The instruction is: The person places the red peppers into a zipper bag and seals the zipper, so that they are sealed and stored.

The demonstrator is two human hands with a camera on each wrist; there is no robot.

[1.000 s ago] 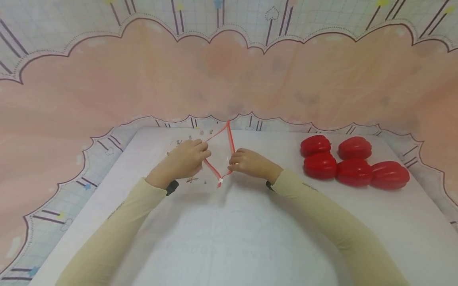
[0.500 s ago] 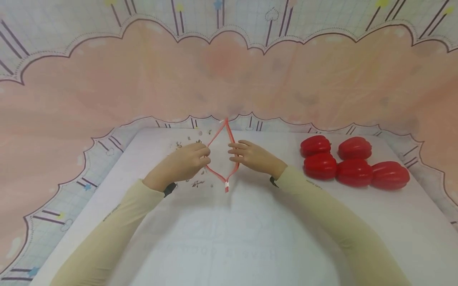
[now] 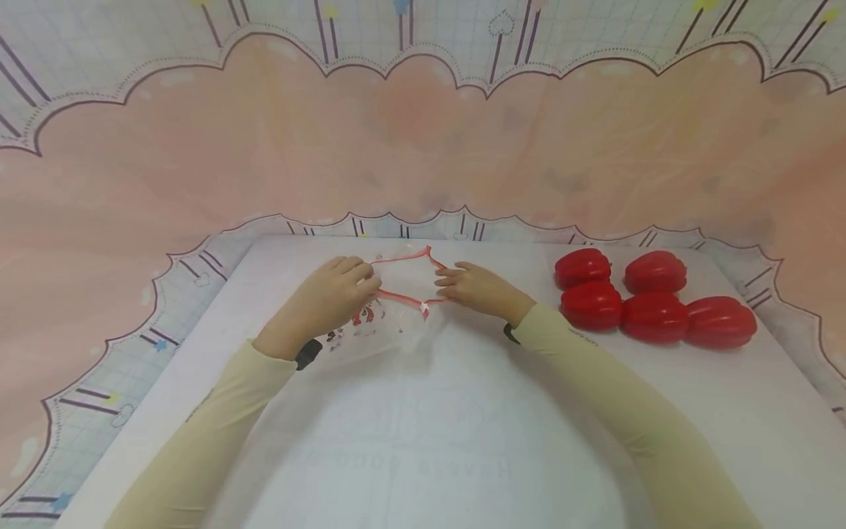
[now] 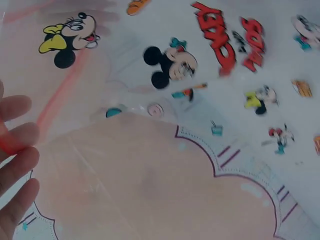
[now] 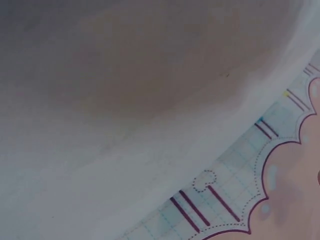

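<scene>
A clear plastic zip bag (image 3: pixel 399 295) with a red closure strip and printed cartoon figures is held over the white table in the head view. Its red-edged mouth is spread wide, and its body extends to the left. My left hand (image 3: pixel 327 297) grips the left side of the mouth. On the right side, my right hand (image 3: pixel 481 289) pinches the red edge. Seen close in the left wrist view, the bag's printed film (image 4: pixel 172 67) fills much of the picture, with left fingertips (image 4: pixel 22 162) at the left border. The right wrist view shows no hand.
Several red bell peppers (image 3: pixel 654 318) lie in a cluster on the right of the white table (image 3: pixel 396 441). A patterned pink and white cloth (image 3: pixel 423 147) hangs behind the table and surrounds its sides.
The bag's mouth has tilted from standing tall to lying flatter and wider. Its body with the prints has swung forward toward me. The right hand has shifted slightly right. The peppers stay put.
</scene>
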